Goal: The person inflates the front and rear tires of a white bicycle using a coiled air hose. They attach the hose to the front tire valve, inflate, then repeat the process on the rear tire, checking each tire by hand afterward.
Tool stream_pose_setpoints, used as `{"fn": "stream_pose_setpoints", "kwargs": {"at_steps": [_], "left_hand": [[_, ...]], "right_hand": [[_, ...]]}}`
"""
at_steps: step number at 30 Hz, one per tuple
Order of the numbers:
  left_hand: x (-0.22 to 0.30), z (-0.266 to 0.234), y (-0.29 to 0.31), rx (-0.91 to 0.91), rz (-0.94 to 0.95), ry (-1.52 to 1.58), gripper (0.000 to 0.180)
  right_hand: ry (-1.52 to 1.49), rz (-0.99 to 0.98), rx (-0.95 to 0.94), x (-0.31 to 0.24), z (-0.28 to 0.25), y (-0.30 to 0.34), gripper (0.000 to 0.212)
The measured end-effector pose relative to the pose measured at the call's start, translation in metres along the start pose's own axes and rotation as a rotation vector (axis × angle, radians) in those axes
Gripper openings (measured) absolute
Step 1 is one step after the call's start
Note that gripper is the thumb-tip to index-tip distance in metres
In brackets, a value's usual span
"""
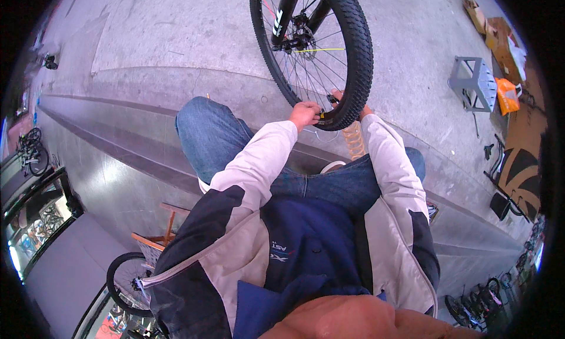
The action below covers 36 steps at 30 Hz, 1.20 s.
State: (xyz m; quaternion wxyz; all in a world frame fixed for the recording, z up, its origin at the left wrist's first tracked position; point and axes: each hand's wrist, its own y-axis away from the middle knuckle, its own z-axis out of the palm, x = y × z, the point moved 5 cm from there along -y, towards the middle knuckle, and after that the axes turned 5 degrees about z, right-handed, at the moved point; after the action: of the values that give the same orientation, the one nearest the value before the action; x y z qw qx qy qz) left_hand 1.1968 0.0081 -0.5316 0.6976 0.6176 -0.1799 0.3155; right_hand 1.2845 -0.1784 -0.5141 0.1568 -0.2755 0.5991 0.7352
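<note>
A bicycle wheel [360,51] with a knobbly black tyre stands upright in front of me, held in a black fork [287,15]. At the bottom of its rim, my left hand [305,114] pinches with bent fingers beside a small yellow mark; what lies between the fingertips is too small to make out. My right hand [337,95] reaches around the tyre's right side, and its fingers show through the spokes, closed on a small black fitting [333,100]. Below the tyre hangs a tan coiled hose [354,141], its upper end hidden behind the wheel.
A grey step stool [474,83] stands on the concrete at the right, beside an orange bag [507,96] and flattened cardboard [525,127]. Low steps [141,154] run beneath my legs. Behind me at the left are another bicycle wheel [112,280] and a basket [152,248].
</note>
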Motion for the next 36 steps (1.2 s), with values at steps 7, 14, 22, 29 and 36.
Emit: {"fn": "stream_pose_setpoints", "kwargs": {"at_steps": [7, 14, 22, 29, 36], "left_hand": [[-0.004, 0.008, -0.006, 0.015, 0.164, -0.057, 0.014], [-0.006, 0.01, -0.008, 0.033, 0.064, -0.235, 0.021], [-0.008, 0.008, 0.004, 0.071, -0.172, 0.213, 0.036], [0.002, 0.012, 0.007, -0.014, -0.12, 0.167, 0.017], [0.005, 0.011, 0.008, 0.007, -0.11, 0.133, 0.007]], "right_hand": [[0.272, -0.1, 0.02, 0.012, -0.016, -0.018, 0.034], [0.09, -0.094, -0.159, 0.036, -0.02, -0.037, 0.034], [-0.18, 0.002, -0.211, 0.037, -0.017, -0.031, 0.035], [-0.259, -0.06, -0.181, 0.036, -0.015, -0.033, 0.037], [-0.31, 0.02, -0.177, 0.034, -0.015, -0.032, 0.037]]}}
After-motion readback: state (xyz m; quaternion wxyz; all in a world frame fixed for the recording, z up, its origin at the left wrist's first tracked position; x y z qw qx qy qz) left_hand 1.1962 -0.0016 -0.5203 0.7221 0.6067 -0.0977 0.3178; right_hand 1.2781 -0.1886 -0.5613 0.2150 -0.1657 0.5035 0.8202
